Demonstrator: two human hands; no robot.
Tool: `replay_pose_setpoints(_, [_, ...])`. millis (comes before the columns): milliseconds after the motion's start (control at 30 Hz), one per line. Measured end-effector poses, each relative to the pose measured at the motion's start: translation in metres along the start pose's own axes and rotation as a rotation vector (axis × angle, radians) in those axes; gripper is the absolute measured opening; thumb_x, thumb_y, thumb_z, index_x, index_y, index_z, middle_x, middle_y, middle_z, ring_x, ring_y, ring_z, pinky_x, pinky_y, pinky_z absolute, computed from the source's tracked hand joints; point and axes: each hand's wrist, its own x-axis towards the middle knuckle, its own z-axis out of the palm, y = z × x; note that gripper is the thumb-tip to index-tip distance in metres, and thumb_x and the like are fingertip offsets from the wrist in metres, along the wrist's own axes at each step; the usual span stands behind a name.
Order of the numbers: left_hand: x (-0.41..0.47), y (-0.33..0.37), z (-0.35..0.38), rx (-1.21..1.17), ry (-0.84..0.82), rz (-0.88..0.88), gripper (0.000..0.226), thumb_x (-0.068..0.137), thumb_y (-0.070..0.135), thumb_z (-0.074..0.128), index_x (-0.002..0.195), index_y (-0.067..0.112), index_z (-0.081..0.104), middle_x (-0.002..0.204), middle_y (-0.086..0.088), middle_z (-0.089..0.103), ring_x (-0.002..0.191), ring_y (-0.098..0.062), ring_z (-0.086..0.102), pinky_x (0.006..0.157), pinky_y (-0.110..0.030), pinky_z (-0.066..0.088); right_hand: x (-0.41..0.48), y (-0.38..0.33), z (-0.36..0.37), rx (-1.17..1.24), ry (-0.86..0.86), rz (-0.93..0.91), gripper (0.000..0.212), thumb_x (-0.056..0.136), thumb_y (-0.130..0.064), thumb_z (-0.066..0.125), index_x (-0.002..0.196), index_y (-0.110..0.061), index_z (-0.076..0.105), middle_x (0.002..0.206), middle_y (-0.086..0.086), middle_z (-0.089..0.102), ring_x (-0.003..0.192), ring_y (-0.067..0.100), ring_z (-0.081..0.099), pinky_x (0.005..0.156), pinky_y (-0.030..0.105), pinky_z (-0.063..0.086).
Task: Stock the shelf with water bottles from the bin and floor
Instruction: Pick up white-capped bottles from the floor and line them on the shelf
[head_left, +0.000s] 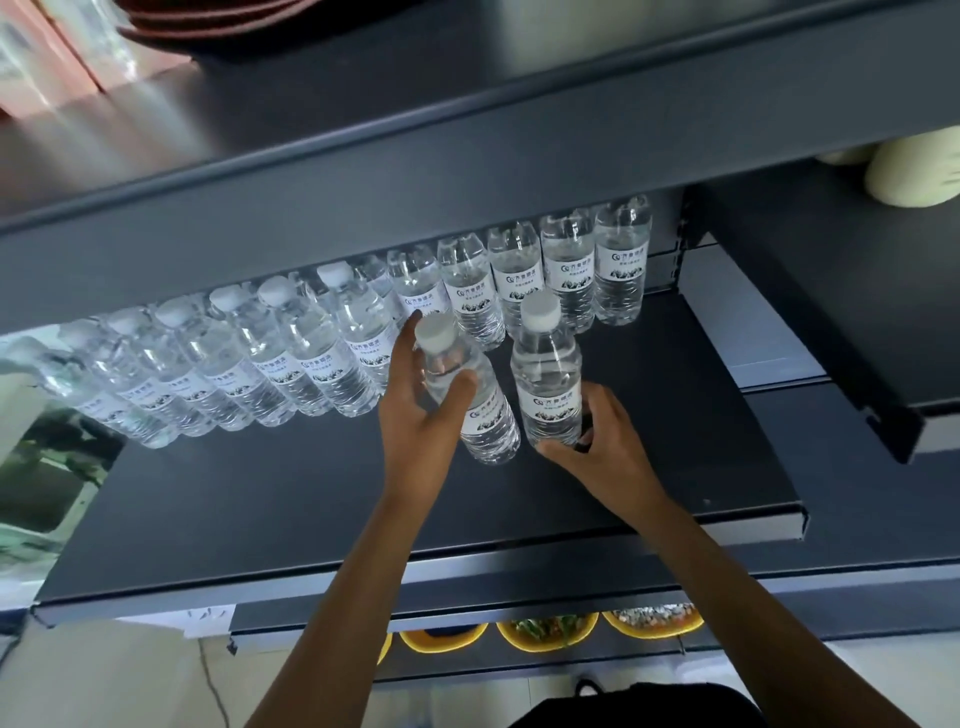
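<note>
Placement step being carried out: a clear plastic, white-capped left bottle (488, 415) is being gripped at the shoulder by the left hand (421, 415), fingers and thumb curled, tilted toward 11 o'clock; a matching right bottle (548, 374) is being held upright, low down, by the curled right hand (597, 447) at its 5 o'clock. Both are being held on or just over the dark grey metal shelf (260, 499), just in front of the back row (311, 358) running 9 to 1 o'clock. Next, likely: left bottle is to be righted, both released without the row being knocked.
</note>
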Motion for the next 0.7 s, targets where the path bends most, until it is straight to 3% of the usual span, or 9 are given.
replay_pose_setpoints(67, [-0.006,-0.009,-0.001,-0.109,-0.018,-0.02,0.083,0.081,0.027,0.07,0.157,0.022,0.035,0.146,-0.002,0.056,0.134,-0.021,0.055,0.106,-0.035,0.051,-0.001,-0.001,0.0,-0.007,0.0,-0.001,0.071,0.073,-0.043,0.082,0.135,-0.031,0.049,0.123,-0.014,0.051,0.111,0.016,0.056,0.091,0.044,0.054])
replay_pose_setpoints(133, [-0.017,-0.019,0.001,-0.004,0.023,-0.025,0.087,0.08,0.035,0.077,0.156,0.027,0.035,0.144,0.011,0.05,0.131,-0.022,0.055,0.104,-0.042,0.052,0.0,0.0,0.0,-0.01,-0.002,-0.011,0.072,0.072,-0.047,0.079,0.135,-0.032,0.048,0.123,-0.014,0.05,0.113,0.015,0.055,0.091,0.043,0.054])
replay_pose_setpoints(233, [-0.043,-0.034,0.01,0.152,0.137,-0.152,0.087,0.063,0.053,0.087,0.138,0.036,0.044,0.126,0.013,0.047,0.117,-0.017,0.055,0.094,-0.033,0.052,0.0,0.001,0.0,-0.011,-0.003,-0.027,0.072,0.075,-0.04,0.081,0.138,-0.03,0.048,0.124,-0.012,0.05,0.111,0.012,0.056,0.09,0.039,0.054])
replay_pose_setpoints(300, [-0.055,-0.043,0.017,0.203,0.118,-0.233,0.076,0.062,0.049,0.091,0.123,0.039,0.045,0.118,0.01,0.05,0.107,-0.009,0.057,0.086,-0.026,0.051,0.001,0.002,0.0,-0.009,-0.006,-0.022,0.071,0.077,-0.036,0.083,0.138,-0.028,0.048,0.124,-0.011,0.051,0.104,0.007,0.057,0.087,0.033,0.053])
replay_pose_setpoints(400, [-0.058,-0.053,0.025,0.3,0.142,-0.339,0.057,0.071,0.045,0.09,0.103,0.039,0.043,0.103,0.008,0.06,0.088,-0.007,0.062,0.073,-0.029,0.048,0.001,0.002,0.0,-0.011,-0.021,-0.021,0.069,0.077,-0.036,0.082,0.138,-0.027,0.05,0.124,-0.01,0.052,0.1,0.007,0.057,0.085,0.029,0.051])
replay_pose_setpoints(533, [-0.051,-0.061,0.028,0.332,0.202,-0.333,0.047,0.079,0.044,0.085,0.101,0.034,0.045,0.092,0.009,0.064,0.081,-0.01,0.064,0.071,-0.032,0.052,0.008,0.0,0.002,0.045,-0.057,-0.013,0.067,0.077,-0.029,0.084,0.135,-0.027,0.053,0.125,-0.009,0.055,0.109,0.003,0.059,0.079,0.016,0.046])
replay_pose_setpoints(700, [-0.027,-0.073,0.027,0.367,0.24,-0.305,0.039,0.086,0.037,0.078,0.105,0.031,0.044,0.096,0.01,0.066,0.083,-0.011,0.066,0.077,-0.041,0.056,0.026,-0.007,0.013,0.015,-0.066,-0.017,0.064,0.073,-0.039,0.082,0.129,-0.025,0.054,0.12,-0.007,0.056,0.113,0.011,0.059,0.093,0.034,0.053])
